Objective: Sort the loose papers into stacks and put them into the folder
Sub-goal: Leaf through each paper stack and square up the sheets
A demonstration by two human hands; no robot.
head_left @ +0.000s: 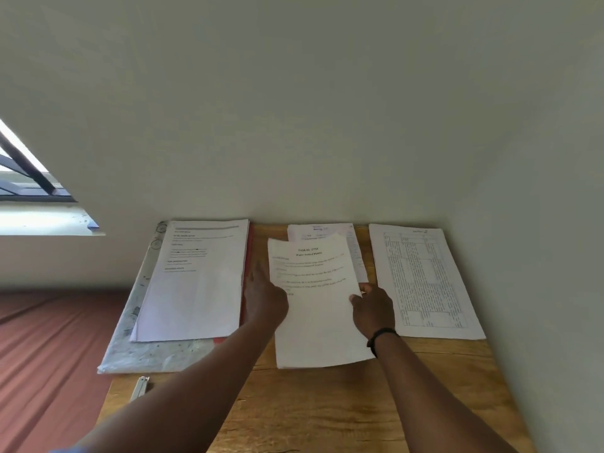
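A white printed sheet (317,305) lies in the middle of the wooden table (327,407). My left hand (264,299) touches its left edge with fingers stretched forward. My right hand (372,308) pinches the sheet's right edge between thumb and fingers. Behind this sheet lies another paper (327,232), partly covered. At the left, a stack of papers (199,279) rests on an open folder (153,351) with a red edge. A sheet with a printed table (425,279) lies at the right.
The table stands against a pale wall (327,125), with wall close on the right too. A small metal clip (140,387) lies near the table's left edge. A reddish-brown cloth surface (49,354) is to the left, below a window (26,178).
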